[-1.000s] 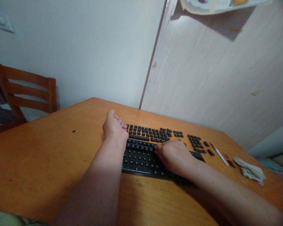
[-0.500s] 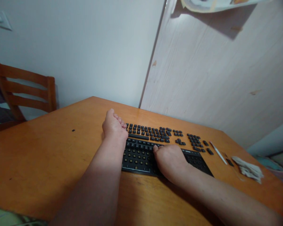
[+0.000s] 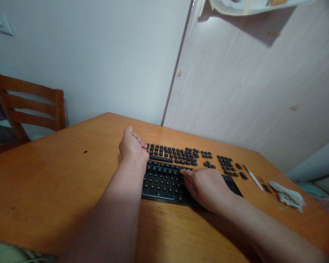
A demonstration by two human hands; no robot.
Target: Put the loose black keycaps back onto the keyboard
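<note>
A black keyboard (image 3: 160,190) lies on the wooden table in front of me. Most of its lower rows are bare sockets, while keycaps sit along the upper rows. My right hand (image 3: 204,185) is over the middle of it, fingers closed and tips down at the number row. What they pinch, if anything, is hidden. Behind the keyboard, loose black keycaps (image 3: 177,152) are laid out in rows, with a long spacebar (image 3: 161,159) at the front. My left hand (image 3: 133,145) rests at the left end of these rows, fingers curled in and nothing visible in them.
Right of the keyboard are a white pen-like stick (image 3: 253,178), a small dark piece (image 3: 266,187) and a crumpled pale cloth (image 3: 287,195). One small black piece (image 3: 85,151) lies on the table (image 3: 57,182) at left. Beyond stand a wooden chair (image 3: 33,102) and the wall.
My right hand has shifted slightly to the right along the keyboard's number row, uncovering a few more sockets. My left hand has stayed in place.
</note>
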